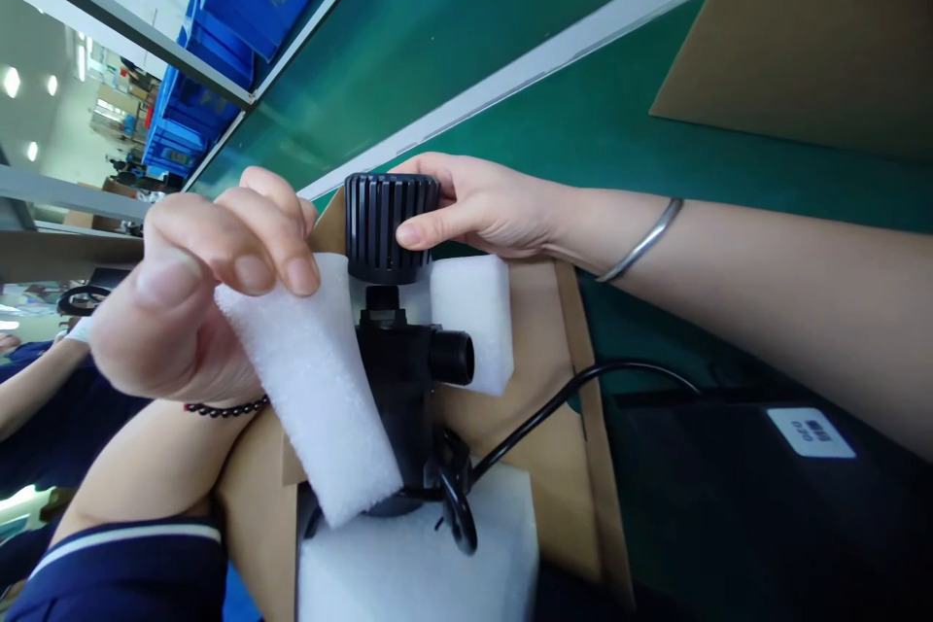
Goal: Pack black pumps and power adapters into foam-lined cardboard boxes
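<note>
Hidden: a white foam strip (pixel 313 379) covers the middle of the black water pump (pixel 394 360); the pump's lower end is mostly out of sight, and the right fingertips are behind the cap
Left hand (pixel 182 301): raised, wrist bent, grip clamped on the strip between thumb and fingers
Right hand (pixel 466 209): arm reaching across, grip closed around the pump's ribbed strainer cap (pixel 390 228)
Pump: lying on a cardboard sheet (pixel 525 389), against a white foam block (pixel 473 321), above a green surface (pixel 583 97)

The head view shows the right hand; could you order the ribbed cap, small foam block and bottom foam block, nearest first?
1. Ribbed cap, under the fingers.
2. Small foam block, beside it.
3. Bottom foam block, past the pump.
</note>
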Available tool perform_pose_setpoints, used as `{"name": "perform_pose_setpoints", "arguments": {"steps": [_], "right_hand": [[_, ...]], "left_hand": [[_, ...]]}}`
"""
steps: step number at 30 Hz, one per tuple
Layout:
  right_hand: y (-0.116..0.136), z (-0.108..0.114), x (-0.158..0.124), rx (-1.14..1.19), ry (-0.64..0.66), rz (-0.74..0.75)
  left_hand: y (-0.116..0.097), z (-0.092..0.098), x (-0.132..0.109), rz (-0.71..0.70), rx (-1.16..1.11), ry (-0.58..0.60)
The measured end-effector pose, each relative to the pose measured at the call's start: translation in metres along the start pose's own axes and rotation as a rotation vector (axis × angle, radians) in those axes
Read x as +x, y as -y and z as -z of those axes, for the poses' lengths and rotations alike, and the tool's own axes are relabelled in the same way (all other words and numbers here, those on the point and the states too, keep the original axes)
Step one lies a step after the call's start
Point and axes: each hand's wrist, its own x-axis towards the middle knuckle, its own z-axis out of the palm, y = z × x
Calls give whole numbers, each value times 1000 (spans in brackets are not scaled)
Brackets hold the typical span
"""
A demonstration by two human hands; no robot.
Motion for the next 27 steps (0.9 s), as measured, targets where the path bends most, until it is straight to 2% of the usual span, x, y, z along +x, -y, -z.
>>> {"name": "perform_pose_setpoints", "arguments": {"steps": [2,6,10,12,15,17,21,23,25,27], "right_hand": [[-1,3,1,-61,16,23],[-1,7,4,-169,84,73],[-5,8,8,-207,125,100],[-10,8,10,-229,159,51],[-15,4,12,-294,215,-130],[-14,-1,14,-318,196,-203],[-11,-8,20,-409,103,-203],[-11,-7,22,-355,90,-212],[-13,-2,21,-248,136,-246],[-13,3,16,-198,192,-285]], "left_hand": [[1,4,2,18,13,38],[8,13,5,-70,-62,103],[14,14,5,-73,-58,57],[14,11,5,-98,-53,44],[14,4,6,-114,8,49],[16,-1,6,-124,12,43],[16,-11,7,-217,-82,-55],[10,-10,6,-135,-49,24],[2,-7,4,22,12,124],[-3,-1,3,124,38,152]]}}
